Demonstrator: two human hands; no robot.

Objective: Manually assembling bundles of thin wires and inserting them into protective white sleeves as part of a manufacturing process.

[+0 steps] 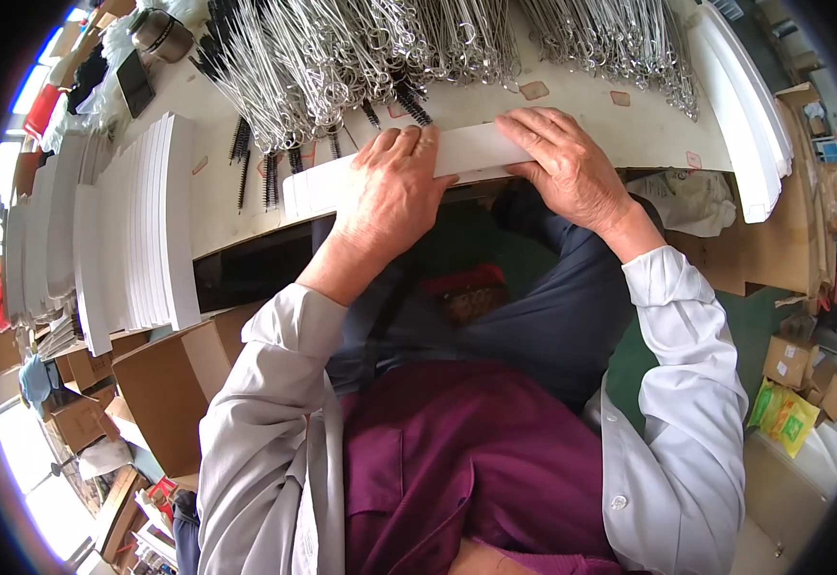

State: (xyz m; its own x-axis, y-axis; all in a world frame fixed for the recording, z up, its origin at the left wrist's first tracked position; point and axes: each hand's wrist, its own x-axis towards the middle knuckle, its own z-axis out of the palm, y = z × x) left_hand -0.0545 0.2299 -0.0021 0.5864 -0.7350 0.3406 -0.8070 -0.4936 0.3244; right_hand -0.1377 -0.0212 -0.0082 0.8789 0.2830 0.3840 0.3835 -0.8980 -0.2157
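A long, narrow white box (pixel 481 150) lies lengthwise along the near edge of the table. My left hand (pixel 389 187) grips it left of its middle, fingers bent over the top and the thumb along the near side. Around its right end my right hand (pixel 572 168) is closed, fingers on top and thumb at the near edge. Just beyond the box lies a big heap of thin wire brushes (pixel 342 67), their looped metal ends toward me. Some black bristle heads (pixel 270 179) poke out at the heap's left, near the box's left end.
Flat white boxes stand in a row (pixel 140 225) at the table's left, and more white strips (pixel 749 125) stack at its right edge. A steel jar (pixel 161 35) and a dark phone-like slab (pixel 135 84) sit far left. An open cardboard carton (pixel 174 374) stands below left.
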